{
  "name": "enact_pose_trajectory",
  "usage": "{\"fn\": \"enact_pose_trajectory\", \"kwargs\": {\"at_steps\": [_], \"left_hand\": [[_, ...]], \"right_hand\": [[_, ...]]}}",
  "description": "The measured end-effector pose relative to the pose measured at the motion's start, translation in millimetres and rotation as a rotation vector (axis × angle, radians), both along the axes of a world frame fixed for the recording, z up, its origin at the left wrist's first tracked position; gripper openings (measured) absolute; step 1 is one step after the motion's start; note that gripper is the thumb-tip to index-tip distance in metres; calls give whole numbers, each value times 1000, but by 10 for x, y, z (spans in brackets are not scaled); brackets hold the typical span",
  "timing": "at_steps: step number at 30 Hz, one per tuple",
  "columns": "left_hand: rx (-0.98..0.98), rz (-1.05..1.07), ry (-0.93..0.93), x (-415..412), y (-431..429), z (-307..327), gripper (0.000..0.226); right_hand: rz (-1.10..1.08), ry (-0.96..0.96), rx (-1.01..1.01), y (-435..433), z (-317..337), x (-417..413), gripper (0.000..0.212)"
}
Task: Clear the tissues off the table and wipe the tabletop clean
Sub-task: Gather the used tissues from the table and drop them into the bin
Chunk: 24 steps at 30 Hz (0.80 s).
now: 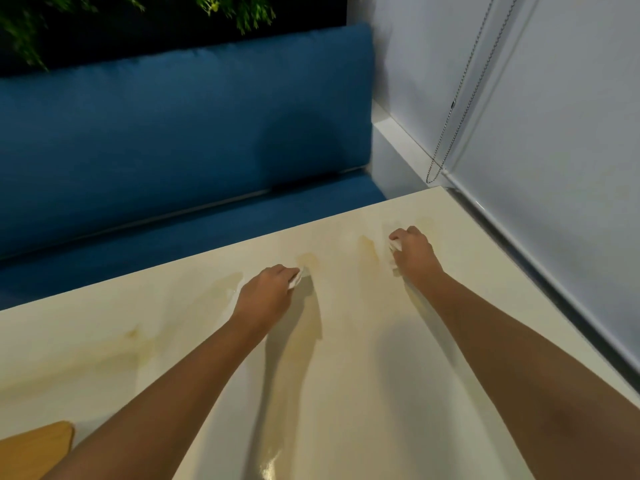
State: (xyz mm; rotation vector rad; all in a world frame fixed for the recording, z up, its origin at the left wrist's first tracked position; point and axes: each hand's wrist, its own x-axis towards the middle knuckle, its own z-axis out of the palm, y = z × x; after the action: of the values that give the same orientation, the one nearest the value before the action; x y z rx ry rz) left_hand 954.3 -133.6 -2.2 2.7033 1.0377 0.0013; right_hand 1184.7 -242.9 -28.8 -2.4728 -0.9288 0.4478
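Cream tabletop (yellowish streaks); white tissues; blue bench cushion.

A blue cushioned bench, foliage above, bead chain beside white blind.

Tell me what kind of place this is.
Probably a cafe or dining booth by a window: a blue cushioned bench faces the cream table, with a roller blind and its bead chain beside it.

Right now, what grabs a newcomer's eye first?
Two bare arms stretch over the cream table: the left hand grips a white tissue, the right hand another tissue. Yellowish smears streak the tabletop around them; a blue bench sits beyond.
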Motion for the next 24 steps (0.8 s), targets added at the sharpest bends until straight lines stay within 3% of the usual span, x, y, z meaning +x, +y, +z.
{"fn": "enact_pose_trajectory", "kwargs": {"at_steps": [13, 24], "left_hand": [[-40, -48, -158, -465, -415, 283, 37], [-114, -232, -303, -1228, -639, 491, 32]], "right_hand": [[-18, -91, 117, -582, 387, -883, 34], [-173, -131, 180, -921, 558, -2037, 31]]}}
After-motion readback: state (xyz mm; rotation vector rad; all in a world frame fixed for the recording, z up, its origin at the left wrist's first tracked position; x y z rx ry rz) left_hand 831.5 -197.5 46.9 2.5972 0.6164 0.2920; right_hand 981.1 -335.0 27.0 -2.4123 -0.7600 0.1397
